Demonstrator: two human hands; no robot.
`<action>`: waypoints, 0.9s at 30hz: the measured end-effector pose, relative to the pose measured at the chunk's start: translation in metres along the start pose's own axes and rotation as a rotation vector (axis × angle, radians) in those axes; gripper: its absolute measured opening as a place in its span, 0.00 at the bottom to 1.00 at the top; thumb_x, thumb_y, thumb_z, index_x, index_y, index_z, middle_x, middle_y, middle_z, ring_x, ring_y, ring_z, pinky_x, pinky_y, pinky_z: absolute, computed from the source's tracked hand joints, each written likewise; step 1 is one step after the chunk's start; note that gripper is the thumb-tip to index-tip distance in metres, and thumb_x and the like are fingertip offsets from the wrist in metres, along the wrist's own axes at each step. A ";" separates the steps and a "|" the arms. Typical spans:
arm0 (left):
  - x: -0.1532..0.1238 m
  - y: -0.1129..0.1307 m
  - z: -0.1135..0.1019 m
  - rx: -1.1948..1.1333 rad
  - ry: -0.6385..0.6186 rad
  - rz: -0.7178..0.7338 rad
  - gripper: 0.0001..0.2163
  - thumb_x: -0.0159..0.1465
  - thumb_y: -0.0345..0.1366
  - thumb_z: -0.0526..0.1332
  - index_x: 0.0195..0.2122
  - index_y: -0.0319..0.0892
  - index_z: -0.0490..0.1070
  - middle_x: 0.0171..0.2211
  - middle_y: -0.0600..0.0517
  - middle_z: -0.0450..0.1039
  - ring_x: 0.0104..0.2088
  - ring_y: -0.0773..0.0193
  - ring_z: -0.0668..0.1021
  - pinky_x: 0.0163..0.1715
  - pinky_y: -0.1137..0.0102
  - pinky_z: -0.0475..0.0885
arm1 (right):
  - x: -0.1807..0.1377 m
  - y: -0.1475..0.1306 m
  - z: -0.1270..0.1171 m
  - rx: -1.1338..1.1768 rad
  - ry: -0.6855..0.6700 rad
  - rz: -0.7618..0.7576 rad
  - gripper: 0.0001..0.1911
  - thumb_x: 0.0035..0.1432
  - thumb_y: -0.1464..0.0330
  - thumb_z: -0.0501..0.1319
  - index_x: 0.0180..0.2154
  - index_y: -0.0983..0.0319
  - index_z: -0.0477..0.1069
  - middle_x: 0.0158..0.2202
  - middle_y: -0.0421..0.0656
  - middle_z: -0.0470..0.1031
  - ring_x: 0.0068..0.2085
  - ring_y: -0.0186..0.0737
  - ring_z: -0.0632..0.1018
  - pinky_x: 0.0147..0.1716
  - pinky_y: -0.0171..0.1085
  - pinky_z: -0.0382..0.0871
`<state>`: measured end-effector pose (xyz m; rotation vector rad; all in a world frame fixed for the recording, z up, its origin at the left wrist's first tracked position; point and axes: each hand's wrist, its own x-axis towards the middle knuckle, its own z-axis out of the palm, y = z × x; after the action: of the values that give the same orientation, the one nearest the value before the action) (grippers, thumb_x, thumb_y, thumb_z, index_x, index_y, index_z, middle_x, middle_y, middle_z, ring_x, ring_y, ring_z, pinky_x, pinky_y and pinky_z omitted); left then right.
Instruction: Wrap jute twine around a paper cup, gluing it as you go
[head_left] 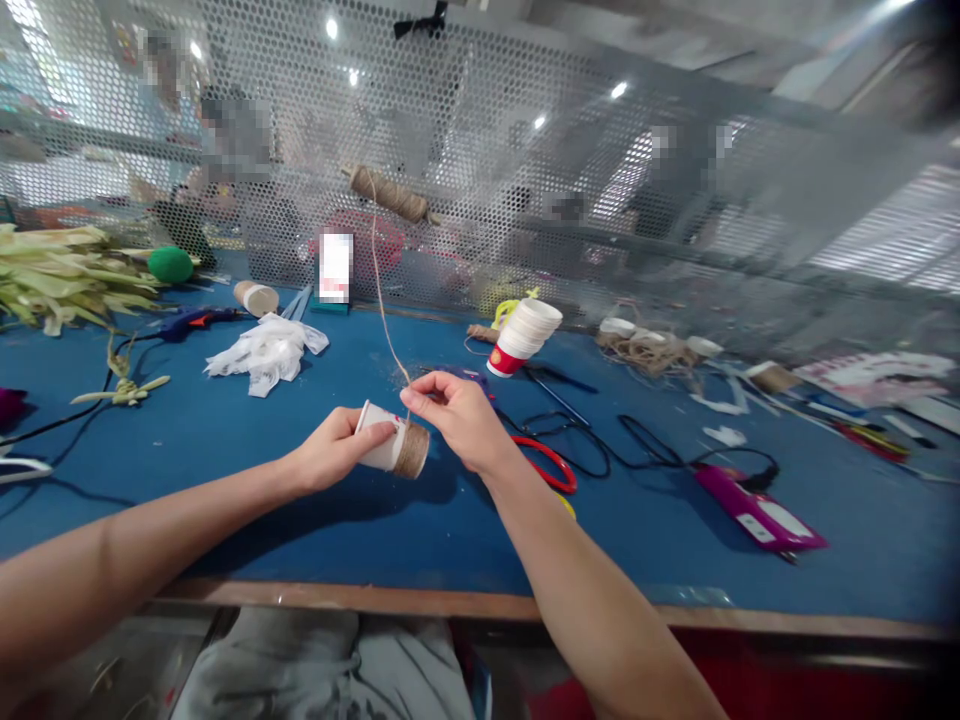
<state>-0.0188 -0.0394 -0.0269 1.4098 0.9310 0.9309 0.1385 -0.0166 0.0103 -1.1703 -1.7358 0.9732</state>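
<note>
My left hand (pixel 330 452) is wrapped round a white paper cup (pixel 384 443) held on its side above the blue table (pixel 225 500). Brown twine is wound round the cup's bottom end (pixel 412 451). My right hand (pixel 459 415) pinches the twine strand (pixel 384 310) just above the cup. The strand runs up to a twine spool (pixel 390 194) hanging on the perforated metal screen.
A stack of paper cups (pixel 523 336) lies behind, with red-handled scissors (pixel 551 463), black cables and a purple glue gun (pixel 757 512) to the right. White lace (pixel 264 352), a blue glue gun (pixel 196 320), a green ball (pixel 170 264) and dried leaves (pixel 67 275) are left. People sit behind the screen.
</note>
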 end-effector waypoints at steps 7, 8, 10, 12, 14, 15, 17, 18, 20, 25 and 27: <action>-0.003 -0.001 -0.002 0.025 -0.008 0.097 0.17 0.53 0.47 0.55 0.28 0.33 0.69 0.21 0.54 0.64 0.22 0.71 0.63 0.24 0.75 0.60 | 0.000 0.002 0.003 0.049 -0.008 0.076 0.11 0.43 0.62 0.62 0.24 0.64 0.66 0.22 0.37 0.68 0.24 0.30 0.67 0.27 0.32 0.62; -0.003 0.000 -0.002 0.038 -0.016 0.118 0.17 0.53 0.46 0.55 0.28 0.33 0.68 0.21 0.54 0.64 0.22 0.71 0.63 0.24 0.75 0.60 | 0.000 0.002 0.003 0.057 -0.017 0.081 0.11 0.43 0.62 0.62 0.24 0.64 0.66 0.22 0.37 0.68 0.24 0.30 0.67 0.27 0.32 0.62; -0.004 -0.001 -0.002 0.074 -0.028 0.160 0.17 0.54 0.46 0.54 0.25 0.33 0.67 0.20 0.54 0.62 0.22 0.71 0.62 0.24 0.76 0.59 | 0.000 0.003 0.003 0.070 -0.027 0.085 0.11 0.43 0.62 0.62 0.24 0.64 0.66 0.23 0.38 0.68 0.24 0.30 0.67 0.27 0.32 0.61; -0.004 -0.002 -0.003 0.111 -0.033 0.192 0.16 0.55 0.45 0.53 0.24 0.34 0.66 0.20 0.54 0.61 0.22 0.72 0.61 0.23 0.76 0.59 | 0.000 0.005 0.004 0.078 -0.028 0.087 0.11 0.43 0.62 0.62 0.24 0.64 0.66 0.23 0.38 0.68 0.24 0.30 0.67 0.27 0.33 0.61; -0.004 -0.004 -0.004 0.135 -0.037 0.212 0.16 0.56 0.44 0.53 0.23 0.34 0.65 0.20 0.55 0.60 0.22 0.72 0.60 0.23 0.76 0.58 | 0.000 0.006 0.004 0.085 -0.034 0.095 0.11 0.42 0.62 0.62 0.24 0.64 0.66 0.23 0.38 0.68 0.24 0.30 0.67 0.27 0.33 0.60; -0.004 -0.005 -0.004 0.143 -0.040 0.220 0.16 0.56 0.44 0.53 0.23 0.34 0.65 0.20 0.55 0.59 0.22 0.72 0.60 0.23 0.76 0.58 | 0.000 0.006 0.005 0.089 -0.039 0.100 0.12 0.42 0.62 0.62 0.24 0.64 0.66 0.23 0.38 0.68 0.24 0.30 0.67 0.27 0.33 0.60; -0.004 -0.006 -0.005 0.149 -0.038 0.230 0.16 0.57 0.44 0.52 0.23 0.34 0.65 0.20 0.54 0.60 0.22 0.71 0.61 0.23 0.76 0.59 | 0.000 0.007 0.005 0.101 -0.047 0.106 0.12 0.42 0.62 0.62 0.24 0.65 0.66 0.23 0.38 0.68 0.24 0.30 0.66 0.27 0.33 0.60; -0.003 -0.006 -0.005 0.150 -0.036 0.233 0.16 0.57 0.44 0.52 0.23 0.34 0.65 0.20 0.54 0.60 0.22 0.71 0.61 0.23 0.75 0.59 | 0.000 0.007 0.005 0.107 -0.045 0.105 0.12 0.42 0.62 0.62 0.24 0.65 0.66 0.23 0.37 0.67 0.24 0.30 0.66 0.27 0.33 0.60; -0.003 -0.006 -0.005 0.155 -0.033 0.236 0.16 0.57 0.44 0.52 0.23 0.34 0.65 0.20 0.54 0.60 0.23 0.71 0.61 0.24 0.75 0.59 | 0.000 0.006 0.005 0.118 -0.037 0.098 0.12 0.42 0.62 0.62 0.24 0.64 0.66 0.22 0.37 0.67 0.24 0.29 0.66 0.27 0.33 0.60; -0.003 -0.005 -0.006 0.172 -0.035 0.230 0.17 0.56 0.45 0.52 0.21 0.35 0.64 0.19 0.54 0.58 0.21 0.71 0.60 0.22 0.75 0.57 | -0.002 0.001 0.003 0.122 -0.005 0.069 0.11 0.42 0.63 0.62 0.24 0.64 0.66 0.22 0.37 0.67 0.24 0.29 0.67 0.28 0.33 0.61; -0.003 -0.005 -0.006 0.173 -0.032 0.226 0.17 0.56 0.45 0.52 0.21 0.35 0.65 0.19 0.54 0.59 0.21 0.71 0.60 0.22 0.75 0.58 | -0.002 0.000 0.002 0.119 0.002 0.062 0.11 0.42 0.63 0.63 0.24 0.64 0.66 0.22 0.37 0.67 0.25 0.29 0.67 0.28 0.33 0.61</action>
<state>-0.0258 -0.0401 -0.0318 1.6994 0.8566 1.0106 0.1372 -0.0187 0.0093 -1.1537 -1.6249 1.0966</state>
